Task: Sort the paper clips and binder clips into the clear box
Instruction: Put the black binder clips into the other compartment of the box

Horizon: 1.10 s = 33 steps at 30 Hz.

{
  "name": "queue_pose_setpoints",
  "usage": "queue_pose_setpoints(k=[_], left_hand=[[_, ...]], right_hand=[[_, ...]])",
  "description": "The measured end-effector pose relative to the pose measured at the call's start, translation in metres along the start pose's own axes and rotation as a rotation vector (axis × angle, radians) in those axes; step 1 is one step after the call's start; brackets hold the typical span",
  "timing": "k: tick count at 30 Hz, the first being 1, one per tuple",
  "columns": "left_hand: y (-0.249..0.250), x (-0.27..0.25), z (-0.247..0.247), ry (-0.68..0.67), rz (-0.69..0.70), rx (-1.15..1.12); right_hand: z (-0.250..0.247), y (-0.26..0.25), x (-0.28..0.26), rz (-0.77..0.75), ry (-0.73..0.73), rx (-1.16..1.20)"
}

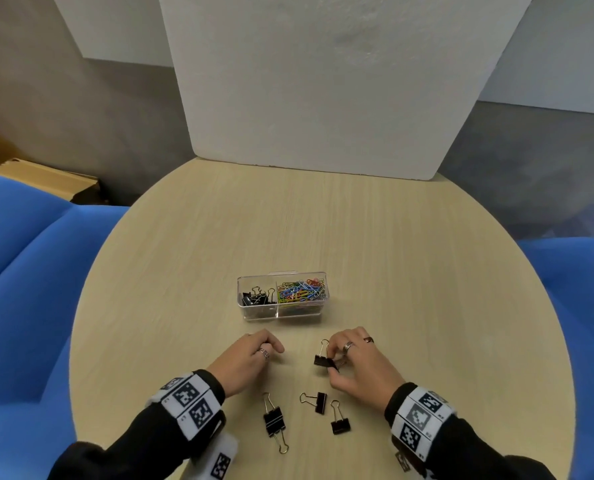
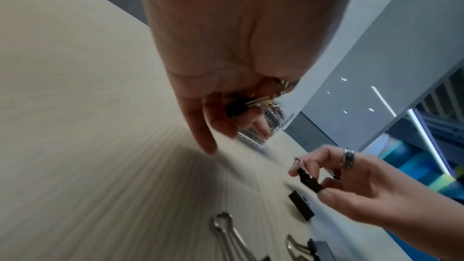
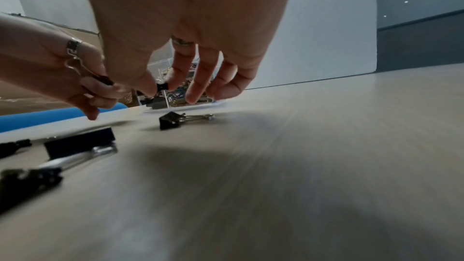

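The clear box [image 1: 254,315] stands mid-table, with black binder clips in its left compartment and coloured paper clips [image 1: 300,291] in its right. My left hand [image 1: 266,348] hovers just in front of the box, fingers curled round a black binder clip [image 2: 238,106] that the head view hides. My right hand [image 1: 333,362] pinches another binder clip [image 1: 322,360] by thumb and forefinger, just above the table. Three more binder clips lie near my wrists: one [image 1: 274,419], a second [image 1: 318,401] and a third [image 1: 339,424]. A further clip [image 3: 170,121] lies under my right fingers.
The round wooden table [image 1: 427,271] has a white foam board [image 1: 323,81] standing at its far edge. Blue seats [image 1: 21,271] flank it on both sides. A cardboard box [image 1: 46,178] sits on the floor at the far left.
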<state>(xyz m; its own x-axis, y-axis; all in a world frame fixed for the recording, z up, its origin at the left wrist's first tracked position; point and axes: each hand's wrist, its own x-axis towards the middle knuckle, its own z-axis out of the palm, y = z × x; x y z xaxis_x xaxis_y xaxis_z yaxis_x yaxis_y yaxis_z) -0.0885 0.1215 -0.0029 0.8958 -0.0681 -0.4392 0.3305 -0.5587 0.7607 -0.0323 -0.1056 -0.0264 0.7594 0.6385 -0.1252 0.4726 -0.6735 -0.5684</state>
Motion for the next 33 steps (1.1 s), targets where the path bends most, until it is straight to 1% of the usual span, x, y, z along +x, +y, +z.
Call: queue_pose_setpoints(k=[2, 4, 6, 9, 10, 11, 14, 19, 21, 23, 25, 28, 30, 31, 33], left_hand=[[-0.002, -0.003, -0.002, -0.086, -0.026, -0.041], [-0.004, -0.008, -0.001, -0.18, 0.008, 0.009], [-0.005, -0.014, 0.002, -0.258, 0.09, 0.187], [-0.011, -0.024, 0.008, -0.378, 0.19, 0.592], [-0.015, -0.026, 0.01, -0.407, 0.2, 0.685], [-0.017, -0.027, 0.011, -0.412, 0.21, 0.728], [-0.024, -0.025, 0.012, -0.379, 0.222, 0.693], [-0.024, -0.02, 0.017, -0.306, 0.186, 0.662], [-0.024, -0.02, 0.016, -0.253, 0.141, 0.535], [-0.023, -0.022, 0.012, -0.195, 0.095, 0.267], [-0.017, -0.023, 0.006, -0.149, 0.006, -0.097], [-0.003, -0.021, 0.0, -0.05, -0.133, -0.727], [0.01, -0.017, -0.003, -0.062, -0.19, -1.084], [0.018, -0.015, -0.005, -0.076, -0.212, -1.194], [0.026, -0.011, -0.006, -0.084, -0.24, -1.333]], right_hand=[[-0.002, 0.005, -0.001, -0.061, -0.053, -0.026], [-0.004, 0.009, -0.003, -0.1, -0.117, -0.071], [-0.004, 0.012, -0.004, -0.133, -0.152, -0.111], [-0.003, 0.014, -0.005, -0.134, -0.169, -0.158], [-0.003, 0.015, -0.005, -0.133, -0.168, -0.171], [-0.002, 0.015, -0.005, -0.13, -0.161, -0.183], [0.001, 0.016, -0.005, -0.143, -0.097, -0.188], [0.0, 0.016, -0.002, -0.187, -0.085, -0.252], [0.0, 0.015, -0.001, -0.193, -0.064, -0.253], [-0.001, 0.014, -0.001, -0.196, -0.02, -0.25], [-0.003, 0.01, -0.002, -0.162, 0.021, -0.248], [-0.011, -0.006, 0.002, -0.159, 0.115, -0.194], [-0.019, -0.023, 0.007, -0.209, 0.178, -0.171], [-0.022, -0.032, 0.01, -0.245, 0.213, -0.155], [-0.029, -0.05, 0.017, -0.304, 0.277, -0.121]])
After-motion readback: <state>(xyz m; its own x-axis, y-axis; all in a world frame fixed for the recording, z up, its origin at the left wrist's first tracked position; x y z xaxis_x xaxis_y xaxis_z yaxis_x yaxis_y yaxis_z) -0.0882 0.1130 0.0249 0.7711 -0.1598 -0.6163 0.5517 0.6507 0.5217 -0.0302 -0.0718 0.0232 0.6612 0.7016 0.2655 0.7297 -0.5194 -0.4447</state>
